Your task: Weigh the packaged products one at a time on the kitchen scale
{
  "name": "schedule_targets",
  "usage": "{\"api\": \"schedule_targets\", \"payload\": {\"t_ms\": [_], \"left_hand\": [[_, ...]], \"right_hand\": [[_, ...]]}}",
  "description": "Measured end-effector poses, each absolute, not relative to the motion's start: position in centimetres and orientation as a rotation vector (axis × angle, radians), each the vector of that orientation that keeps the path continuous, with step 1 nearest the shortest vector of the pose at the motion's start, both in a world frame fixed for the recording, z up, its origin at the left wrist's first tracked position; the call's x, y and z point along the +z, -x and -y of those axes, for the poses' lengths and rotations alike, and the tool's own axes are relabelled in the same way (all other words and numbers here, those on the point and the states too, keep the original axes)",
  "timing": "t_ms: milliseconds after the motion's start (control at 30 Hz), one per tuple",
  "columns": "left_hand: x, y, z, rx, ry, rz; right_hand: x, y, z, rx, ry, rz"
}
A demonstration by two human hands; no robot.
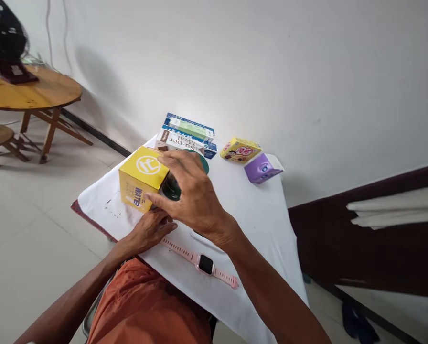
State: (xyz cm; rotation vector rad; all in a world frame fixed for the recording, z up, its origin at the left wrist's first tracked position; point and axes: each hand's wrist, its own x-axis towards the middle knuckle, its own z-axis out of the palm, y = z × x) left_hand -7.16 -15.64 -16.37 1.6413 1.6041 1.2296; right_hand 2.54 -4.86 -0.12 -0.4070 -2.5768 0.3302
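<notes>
A yellow box [144, 174] with "WATER" printed on its side stands near the left edge of the white-covered table [271, 229]. My right hand [196, 200] grips its right side, fingers over the upper edge and thumb on the front. Beneath that hand shows a dark green rounded object [171, 187], mostly hidden. A green round piece [204, 163] peeks out behind my knuckles. My left hand [151, 231] rests at the foot of the box, thumb stretched out, some fingertips hidden. Just below my hands lies a pink-strapped smartwatch [206, 264], face up.
Blue-and-white cartons [188, 136], one marked "Su-per Meal", stand at the back edge. To their right are a small yellow carton [240, 150] and a purple carton [260, 168]. A wall rises behind. Leftward, a round wooden table [38, 93] bears a black fan [6, 33].
</notes>
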Motion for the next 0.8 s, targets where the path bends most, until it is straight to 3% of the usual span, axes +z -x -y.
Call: {"api": "schedule_targets", "payload": {"t_ms": [200,400,800], "left_hand": [[-15.3,7.2,15.3,1.111,-1.660,-1.624],[-16.0,6.8,15.1,1.110,-1.692,-1.653],[-16.8,6.2,15.0,1.116,-1.715,-1.755]], "right_hand": [[-1.0,-8.4,-6.8,0.215,0.894,2.325],[-3.4,-12.3,-21.9,-0.164,1.476,2.441],[-5.9,-10.8,-34.1,-0.185,1.696,2.704]]}}
